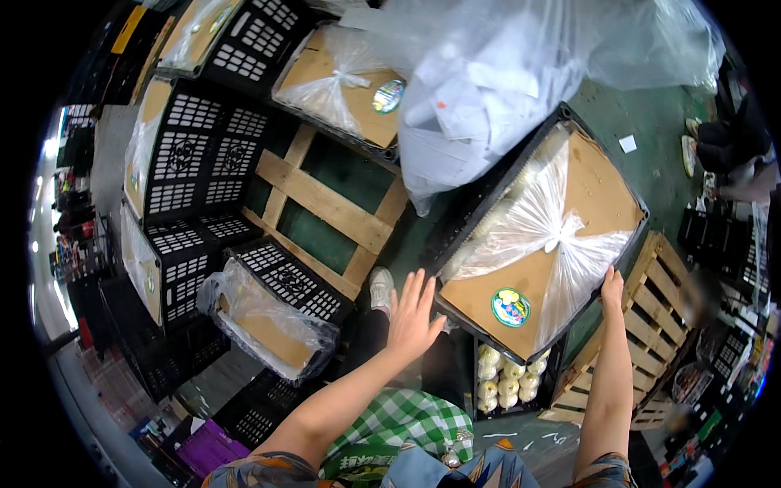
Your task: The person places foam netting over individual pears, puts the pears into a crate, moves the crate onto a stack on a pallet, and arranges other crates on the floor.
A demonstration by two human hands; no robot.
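Note:
A black plastic crate (488,351) sits before me at a slant. Brown cardboard (485,293) and a clear plastic bag (506,259), gathered into a white knot at the middle, cover its top. One cardboard corner bears a round colourful sticker (511,307). My left hand (415,317), fingers spread and holding nothing, is by the crate's left corner; whether it touches cannot be told. At the right side, my right hand (612,288) grips the crate's edge, its fingertips partly hidden. Below and behind the near corner, another black crate holds several pale round fruits in wrapping (507,384).
A wooden pallet (323,195) lies ahead left, beside stacked black crates (192,152). A large plastic sack of white scraps (470,116) stands beyond my crate. Another pallet (647,323) is at right. An opened bagged crate (268,329) lies left. People stand far right.

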